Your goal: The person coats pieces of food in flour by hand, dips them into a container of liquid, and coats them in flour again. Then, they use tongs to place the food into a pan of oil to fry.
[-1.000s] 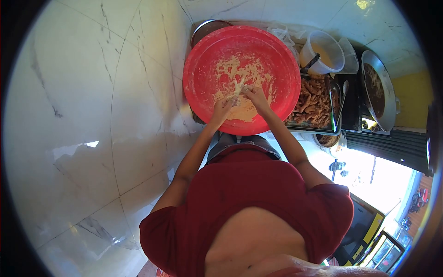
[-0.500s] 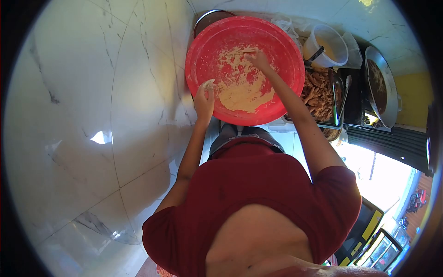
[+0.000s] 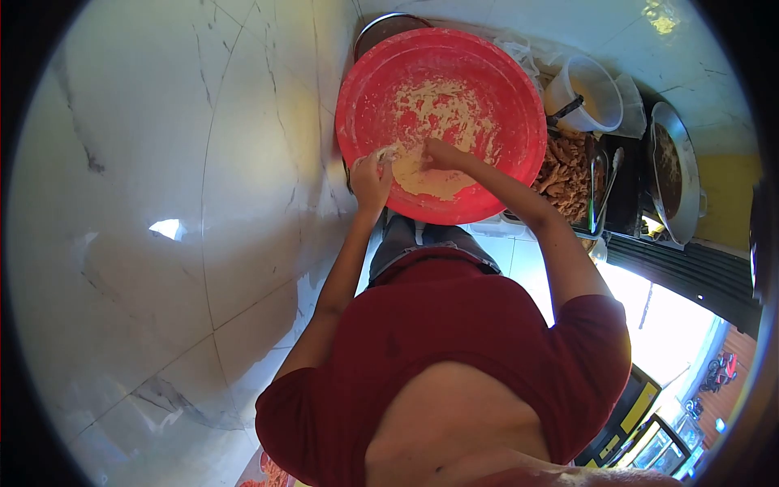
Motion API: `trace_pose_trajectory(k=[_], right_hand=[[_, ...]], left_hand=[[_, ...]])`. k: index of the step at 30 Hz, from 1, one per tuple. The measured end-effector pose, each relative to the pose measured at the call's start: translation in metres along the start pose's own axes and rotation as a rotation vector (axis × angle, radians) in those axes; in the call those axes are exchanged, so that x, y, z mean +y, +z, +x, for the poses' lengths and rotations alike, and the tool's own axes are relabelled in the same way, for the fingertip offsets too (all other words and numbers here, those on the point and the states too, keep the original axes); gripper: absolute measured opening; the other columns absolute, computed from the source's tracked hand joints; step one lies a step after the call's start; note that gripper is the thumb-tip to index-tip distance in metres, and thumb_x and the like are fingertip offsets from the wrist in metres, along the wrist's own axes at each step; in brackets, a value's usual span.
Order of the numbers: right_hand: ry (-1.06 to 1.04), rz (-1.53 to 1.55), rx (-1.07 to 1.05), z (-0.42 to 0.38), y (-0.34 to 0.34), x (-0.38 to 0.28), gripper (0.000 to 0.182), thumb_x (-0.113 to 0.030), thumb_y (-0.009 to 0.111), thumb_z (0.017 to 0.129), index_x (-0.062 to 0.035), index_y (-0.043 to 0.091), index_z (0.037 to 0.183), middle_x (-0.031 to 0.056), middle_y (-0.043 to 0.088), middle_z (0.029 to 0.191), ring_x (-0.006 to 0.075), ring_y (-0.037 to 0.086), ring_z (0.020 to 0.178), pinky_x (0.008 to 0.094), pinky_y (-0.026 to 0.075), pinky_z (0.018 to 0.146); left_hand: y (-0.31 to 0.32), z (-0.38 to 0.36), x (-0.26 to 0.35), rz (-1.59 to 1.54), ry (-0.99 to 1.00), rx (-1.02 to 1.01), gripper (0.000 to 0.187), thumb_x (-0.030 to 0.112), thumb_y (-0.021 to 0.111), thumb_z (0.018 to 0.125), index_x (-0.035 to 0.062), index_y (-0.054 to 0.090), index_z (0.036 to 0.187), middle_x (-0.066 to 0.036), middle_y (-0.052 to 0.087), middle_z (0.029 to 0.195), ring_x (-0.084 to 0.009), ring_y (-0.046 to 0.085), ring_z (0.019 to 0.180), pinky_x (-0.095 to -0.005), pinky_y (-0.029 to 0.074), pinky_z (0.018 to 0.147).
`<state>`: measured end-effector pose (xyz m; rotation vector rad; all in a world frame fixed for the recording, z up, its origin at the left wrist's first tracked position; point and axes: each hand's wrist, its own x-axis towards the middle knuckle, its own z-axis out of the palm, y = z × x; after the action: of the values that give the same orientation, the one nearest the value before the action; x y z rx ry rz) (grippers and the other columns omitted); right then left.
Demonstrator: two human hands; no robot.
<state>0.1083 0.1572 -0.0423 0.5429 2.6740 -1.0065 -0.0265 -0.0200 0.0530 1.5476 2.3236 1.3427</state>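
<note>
A large red basin (image 3: 519, 154) stands in front of my body, with pale yellowish flour (image 3: 445, 183) heaped at its near side and smeared over its bottom. At the basin's left rim, my left hand (image 3: 371, 185) pinches a whitish, flour-coated bit (image 3: 388, 152) whose kind I cannot make out. Close to it, my right hand (image 3: 442, 154) reaches over the flour from the right. Its fingers are curled down towards the flour, and their tips are hidden.
Right of the basin, a tray holds brown fried-looking pieces (image 3: 566, 174), with metal tongs (image 3: 614, 166) at its side. Behind it stands a translucent white bucket (image 3: 607, 81). A wide pan of dark liquid (image 3: 669, 166) sits further right. A tiled wall (image 3: 251, 162) borders the left.
My right hand has moved from the far part of the flour towards me and left, close to my left hand. Its fingers have curled in. The view has shifted slightly.
</note>
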Motion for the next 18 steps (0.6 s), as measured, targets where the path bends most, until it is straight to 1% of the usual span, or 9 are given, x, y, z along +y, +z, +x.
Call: trace_pose_trajectory(k=[2,5,8,11,14,17,18], right_hand=[[0.263,0.300,-0.164,0.009,-0.009,0.013,0.020,-0.020,0.071,0.070,-0.0034,0.066,0.079,0.0159,0.056,0.092,0.0303,0.054,0.095,0.0400,0.044,0.077],[0.350,0.154,-0.043,0.007,-0.009,0.034,0.020,-0.019,0.069,0.073,-0.0026,0.066,0.083,0.0168,0.057,0.084,0.0315,0.055,0.088,0.0400,0.044,0.078],[0.016,0.073,0.138,-0.015,-0.019,0.022,0.022,-0.019,0.068,0.073,-0.0033,0.065,0.089,0.0170,0.057,0.087,0.0316,0.055,0.089,0.0393,0.043,0.079],[-0.176,0.085,0.169,-0.017,0.001,0.020,0.030,-0.021,0.071,0.071,-0.0036,0.064,0.095,0.0171,0.058,0.088,0.0322,0.054,0.091,0.0390,0.043,0.081],[-0.145,-0.023,0.086,-0.019,0.014,0.008,0.036,-0.023,0.074,0.066,-0.0060,0.065,0.097,0.0161,0.057,0.089,0.0320,0.055,0.089,0.0392,0.044,0.078],[-0.009,-0.072,-0.041,-0.014,0.013,0.008,0.040,-0.026,0.076,0.064,-0.0068,0.065,0.098,0.0151,0.060,0.086,0.0302,0.059,0.081,0.0391,0.046,0.071],[0.000,-0.004,-0.089,-0.011,0.011,0.012,0.038,-0.025,0.075,0.065,-0.0062,0.065,0.097,0.0150,0.061,0.084,0.0297,0.060,0.078,0.0390,0.047,0.068]], left_hand=[[0.001,0.001,0.000,-0.024,0.005,0.009,0.017,0.014,0.056,0.082,0.0084,0.065,0.095,-0.008,0.067,0.082,-0.0252,0.061,0.075,-0.0359,0.043,0.081],[-0.002,0.001,0.003,-0.030,-0.001,0.015,0.016,0.015,0.056,0.082,0.0083,0.065,0.094,-0.007,0.067,0.080,-0.0247,0.062,0.073,-0.0356,0.043,0.080],[0.004,-0.001,-0.006,0.001,0.020,0.019,0.016,0.016,0.056,0.083,0.0082,0.066,0.094,-0.007,0.067,0.081,-0.0239,0.062,0.073,-0.0351,0.043,0.079],[0.004,-0.001,-0.004,-0.019,0.010,0.006,0.016,0.016,0.056,0.083,0.0080,0.066,0.093,-0.007,0.067,0.081,-0.0234,0.062,0.072,-0.0347,0.042,0.079],[0.002,0.000,-0.003,-0.035,0.006,-0.014,0.016,0.017,0.056,0.083,0.0078,0.066,0.093,-0.008,0.067,0.082,-0.0231,0.062,0.073,-0.0345,0.042,0.080],[0.002,-0.001,-0.003,-0.016,0.019,-0.014,0.016,0.018,0.057,0.083,0.0075,0.066,0.092,-0.008,0.067,0.083,-0.0225,0.062,0.075,-0.0341,0.042,0.080],[0.002,-0.001,-0.003,-0.025,0.009,-0.020,0.016,0.018,0.057,0.083,0.0072,0.066,0.092,-0.008,0.067,0.083,-0.0228,0.062,0.076,-0.0343,0.042,0.081]])
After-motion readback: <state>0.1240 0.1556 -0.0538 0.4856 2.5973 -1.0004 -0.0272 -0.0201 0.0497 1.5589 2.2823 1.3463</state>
